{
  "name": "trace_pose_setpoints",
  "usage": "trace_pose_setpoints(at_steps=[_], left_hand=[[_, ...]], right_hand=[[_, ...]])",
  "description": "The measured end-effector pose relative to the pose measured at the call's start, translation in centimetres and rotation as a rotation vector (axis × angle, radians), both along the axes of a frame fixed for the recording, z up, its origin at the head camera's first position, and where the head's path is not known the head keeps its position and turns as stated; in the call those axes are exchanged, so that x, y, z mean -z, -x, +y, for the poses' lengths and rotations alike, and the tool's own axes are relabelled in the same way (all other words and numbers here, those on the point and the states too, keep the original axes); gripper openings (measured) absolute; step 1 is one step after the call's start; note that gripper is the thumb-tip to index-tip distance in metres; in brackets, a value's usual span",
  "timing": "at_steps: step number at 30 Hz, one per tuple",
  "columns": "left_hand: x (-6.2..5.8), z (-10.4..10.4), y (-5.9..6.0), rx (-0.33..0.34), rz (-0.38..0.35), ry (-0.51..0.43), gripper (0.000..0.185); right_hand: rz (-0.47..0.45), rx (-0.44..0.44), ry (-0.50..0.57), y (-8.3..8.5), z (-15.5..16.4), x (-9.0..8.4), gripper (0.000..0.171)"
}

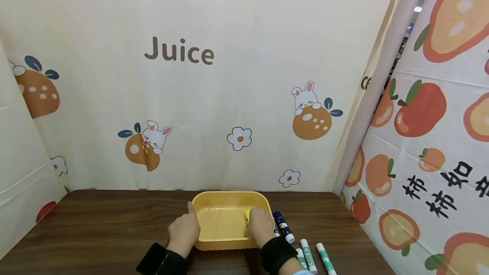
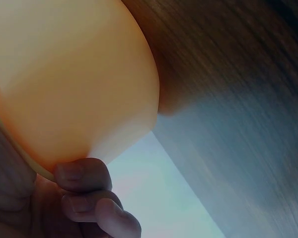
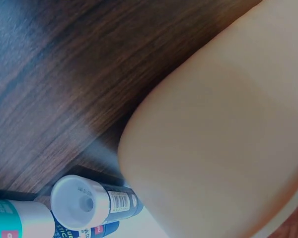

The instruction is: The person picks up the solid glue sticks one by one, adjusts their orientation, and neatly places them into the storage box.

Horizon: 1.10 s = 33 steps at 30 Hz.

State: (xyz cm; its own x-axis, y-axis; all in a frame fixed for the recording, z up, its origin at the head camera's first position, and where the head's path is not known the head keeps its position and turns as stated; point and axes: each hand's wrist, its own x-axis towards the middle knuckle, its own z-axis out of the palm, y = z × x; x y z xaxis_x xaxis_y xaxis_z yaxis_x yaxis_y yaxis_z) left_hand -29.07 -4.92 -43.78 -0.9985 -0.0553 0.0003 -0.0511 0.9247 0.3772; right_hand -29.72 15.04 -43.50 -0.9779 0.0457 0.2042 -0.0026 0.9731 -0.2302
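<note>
A yellow plastic basin [image 1: 221,245] sits near the back of the wooden table. At its left end my left hand [image 1: 184,229] grips the rim, thumb up; curled fingertips [image 2: 84,173] show against the basin wall [image 2: 74,84] in the left wrist view. My right hand [image 1: 261,226] reaches over the right rim, fingers curled about a small bright-yellow object [image 1: 247,214], mostly hidden by the hand. Beside the basin's right end lie glue sticks: a navy one [image 1: 283,226] with a white end, also a navy glue stick [image 3: 121,203] close to the wall in the right wrist view.
Green-and-white sticks, one [image 1: 307,256] near my right wrist and another stick [image 1: 325,259] farther right, lie on the table [image 1: 114,220]. A printed curtain [image 1: 229,88] hangs behind the table, and a fruit-patterned cloth [image 1: 416,173] along the right side.
</note>
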Motion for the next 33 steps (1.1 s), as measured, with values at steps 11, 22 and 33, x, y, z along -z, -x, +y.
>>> trace_pose_setpoints(at_steps=[11,22,33], left_hand=[[0.4,0.0,0.1,-0.009,-0.011,-0.005,0.055],[0.2,-0.1,0.2,0.003,0.017,0.005,0.055],[0.1,0.0,0.2,0.004,0.017,-0.001,0.054]], right_hand=[[0.044,-0.026,-0.046,-0.3,0.6,-0.3,0.03],[0.086,-0.002,0.007,-0.2,2.8,-2.5,0.022],[0.111,0.069,0.043,0.0,5.8,-2.4,0.027]])
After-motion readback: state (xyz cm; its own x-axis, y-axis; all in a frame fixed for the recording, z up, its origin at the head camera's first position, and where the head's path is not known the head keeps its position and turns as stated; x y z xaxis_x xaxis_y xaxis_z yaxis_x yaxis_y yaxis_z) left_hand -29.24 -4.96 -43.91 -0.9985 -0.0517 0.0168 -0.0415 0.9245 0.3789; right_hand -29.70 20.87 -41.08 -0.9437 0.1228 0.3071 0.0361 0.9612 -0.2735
